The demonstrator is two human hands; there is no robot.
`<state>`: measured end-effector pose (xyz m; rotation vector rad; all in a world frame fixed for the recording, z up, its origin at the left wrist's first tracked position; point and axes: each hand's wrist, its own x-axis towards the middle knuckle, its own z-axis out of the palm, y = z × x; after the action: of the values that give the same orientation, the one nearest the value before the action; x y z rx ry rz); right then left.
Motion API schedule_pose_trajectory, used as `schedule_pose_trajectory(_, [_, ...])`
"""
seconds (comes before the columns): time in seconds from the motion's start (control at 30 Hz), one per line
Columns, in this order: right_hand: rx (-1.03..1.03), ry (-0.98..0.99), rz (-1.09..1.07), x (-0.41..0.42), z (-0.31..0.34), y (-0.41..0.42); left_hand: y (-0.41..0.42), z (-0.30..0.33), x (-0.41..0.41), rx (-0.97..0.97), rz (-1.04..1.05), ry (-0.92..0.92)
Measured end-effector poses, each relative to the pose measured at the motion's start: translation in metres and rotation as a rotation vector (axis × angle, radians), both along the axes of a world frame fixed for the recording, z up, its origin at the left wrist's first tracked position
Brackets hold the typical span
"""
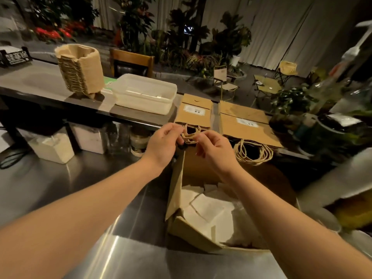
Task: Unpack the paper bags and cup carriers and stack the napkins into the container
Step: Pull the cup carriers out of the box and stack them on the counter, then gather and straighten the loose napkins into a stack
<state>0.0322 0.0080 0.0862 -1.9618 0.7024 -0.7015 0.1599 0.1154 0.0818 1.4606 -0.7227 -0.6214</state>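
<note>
Now my left hand [161, 146] and right hand [213, 150] are both pinching the twine handles [189, 136] of the small paper bags [194, 113], fingers curled.

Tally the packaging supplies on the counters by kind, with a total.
Stacks of flat paper bags: 2
Stack of cup carriers: 1
Plastic container: 1
Open cardboard box of napkins: 1
Total: 5
</note>
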Motion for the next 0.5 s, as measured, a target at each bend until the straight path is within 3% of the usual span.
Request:
schedule_pose_trajectory(0.3, [0.043, 0.084, 0.024, -0.098, -0.025, -0.036, -0.036, -0.031, -0.082, 0.175, -0.040, -0.018])
schedule_pose_trajectory(0.5, [0.053, 0.159, -0.023, -0.132, -0.047, -0.061, -0.061, -0.065, -0.100, 0.487, -0.145, -0.029])
